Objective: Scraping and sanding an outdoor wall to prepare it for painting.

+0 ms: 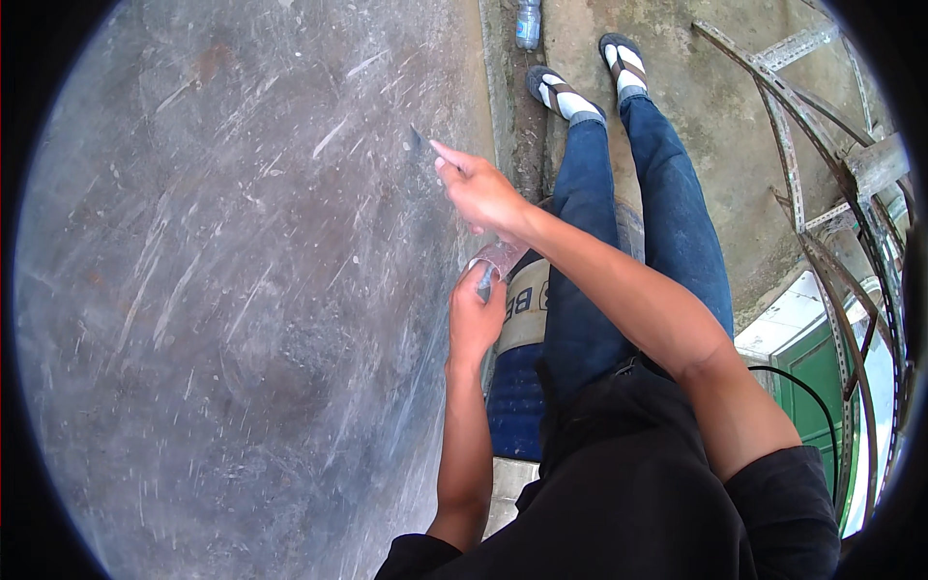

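One dk blade (417,138) juts past R fingers (449,152) pinching it; L fingers (467,288) pinch pinkish cyl (503,254).

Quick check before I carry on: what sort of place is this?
Probably a rough workshop or work yard, judging by the blue and beige cylindrical drum, the brownish perforated metal frame and the stained, bare concrete floor.

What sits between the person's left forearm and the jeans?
Part of a blue drum with a cream band shows there, seen in the head view.
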`<move>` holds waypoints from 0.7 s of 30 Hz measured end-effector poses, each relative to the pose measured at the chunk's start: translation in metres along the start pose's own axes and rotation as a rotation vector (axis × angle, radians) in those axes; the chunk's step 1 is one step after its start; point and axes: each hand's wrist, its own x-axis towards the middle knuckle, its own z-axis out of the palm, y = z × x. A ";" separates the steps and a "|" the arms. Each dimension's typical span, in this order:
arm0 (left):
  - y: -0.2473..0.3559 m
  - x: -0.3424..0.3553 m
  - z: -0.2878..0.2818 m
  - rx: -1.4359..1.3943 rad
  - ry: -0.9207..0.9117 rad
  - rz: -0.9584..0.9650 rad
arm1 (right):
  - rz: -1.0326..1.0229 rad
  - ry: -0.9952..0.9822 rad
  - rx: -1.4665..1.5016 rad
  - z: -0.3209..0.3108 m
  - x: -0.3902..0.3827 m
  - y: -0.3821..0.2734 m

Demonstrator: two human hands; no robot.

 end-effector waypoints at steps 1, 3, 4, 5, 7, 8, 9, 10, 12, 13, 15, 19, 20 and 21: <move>-0.002 0.000 0.000 0.007 0.005 0.004 | -0.013 0.041 0.004 0.005 0.003 -0.001; -0.012 -0.001 0.001 -0.007 0.006 0.041 | -0.031 0.087 0.007 0.018 0.007 0.007; -0.016 -0.004 0.002 -0.023 0.011 0.070 | -0.123 0.106 -0.068 0.030 0.003 0.024; -0.018 -0.005 0.005 -0.030 0.000 0.084 | -0.220 0.137 -0.150 0.035 -0.003 0.035; -0.025 -0.009 0.004 -0.022 0.019 0.023 | -0.243 0.086 -0.195 0.035 -0.009 0.030; -0.026 -0.009 0.003 -0.024 0.025 0.017 | -0.121 0.051 -0.110 0.030 -0.011 0.018; -0.016 -0.006 0.002 -0.025 0.006 0.021 | -0.002 0.030 -0.023 0.023 -0.010 0.005; -0.009 -0.004 0.002 -0.025 -0.012 0.026 | -0.063 0.063 0.003 0.016 0.004 0.005; -0.012 -0.006 0.002 -0.052 0.001 0.024 | -0.049 0.069 -0.041 0.024 0.000 -0.001; -0.016 -0.006 0.003 -0.082 0.018 0.019 | -0.033 0.069 -0.087 0.027 -0.004 -0.001; -0.022 -0.006 0.004 -0.069 0.025 0.012 | -0.144 0.064 -0.162 0.032 -0.005 0.022; -0.017 -0.007 0.004 -0.079 0.048 0.030 | -0.108 0.040 -0.092 0.013 0.011 0.007; -0.016 -0.009 0.004 -0.080 0.048 0.029 | -0.025 0.077 0.029 0.008 0.015 -0.005; -0.016 -0.010 0.004 -0.056 0.073 0.003 | -0.026 0.073 0.026 0.011 0.013 -0.011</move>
